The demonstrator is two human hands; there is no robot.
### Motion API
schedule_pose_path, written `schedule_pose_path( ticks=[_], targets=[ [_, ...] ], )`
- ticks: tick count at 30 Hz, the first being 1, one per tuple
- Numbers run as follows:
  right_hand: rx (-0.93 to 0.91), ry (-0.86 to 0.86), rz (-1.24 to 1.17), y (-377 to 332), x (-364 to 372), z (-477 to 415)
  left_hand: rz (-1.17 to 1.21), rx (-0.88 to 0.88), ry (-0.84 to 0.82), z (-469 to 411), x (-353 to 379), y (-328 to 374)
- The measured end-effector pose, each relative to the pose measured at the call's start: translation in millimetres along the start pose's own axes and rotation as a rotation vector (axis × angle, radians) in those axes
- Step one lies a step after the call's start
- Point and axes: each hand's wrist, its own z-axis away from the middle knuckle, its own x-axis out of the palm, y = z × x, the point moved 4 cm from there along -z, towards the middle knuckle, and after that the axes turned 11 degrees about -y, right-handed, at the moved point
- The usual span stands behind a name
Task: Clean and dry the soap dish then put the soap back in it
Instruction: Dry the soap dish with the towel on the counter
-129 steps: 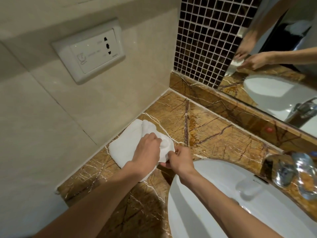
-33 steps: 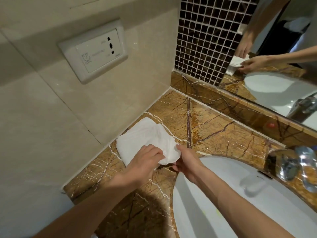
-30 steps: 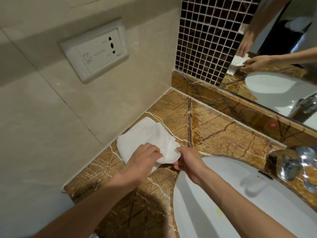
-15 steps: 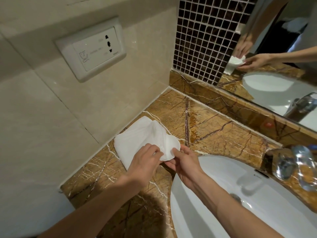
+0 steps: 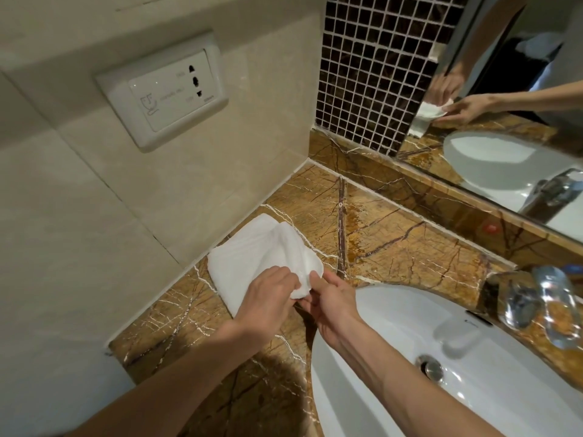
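Right now the left hand (image 5: 263, 302) has its grip clamped on a bunched white towel (image 5: 252, 257) w/ fingers pressing it against the white soap dish (image 5: 312, 268), which the right hand (image 5: 332, 302) pinches from below, just over the marble tabletop (image 5: 394, 250) beside the sink (image 5: 394, 326).

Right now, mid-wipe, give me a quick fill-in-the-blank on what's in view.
1. The left hand presses a white ____ against the soap dish.
2. The towel lies on the brown ____ counter.
3. The wall socket is mounted ____ the towel.
4. The right hand reaches in over the rim of the ____.

Missing: towel; marble; above; sink
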Motion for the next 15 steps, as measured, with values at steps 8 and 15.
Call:
schedule_pose_path(
  ticks=[8, 15],
  targets=[
    [0.006, 0.066, 0.057, 1, -2, -1, -0.170, -0.044, -0.108, -4, 17, -5],
    [0.002, 0.133, 0.096, -2, -6, -3, -0.010, -0.083, -0.026, -1, 13, -7]
  ],
)
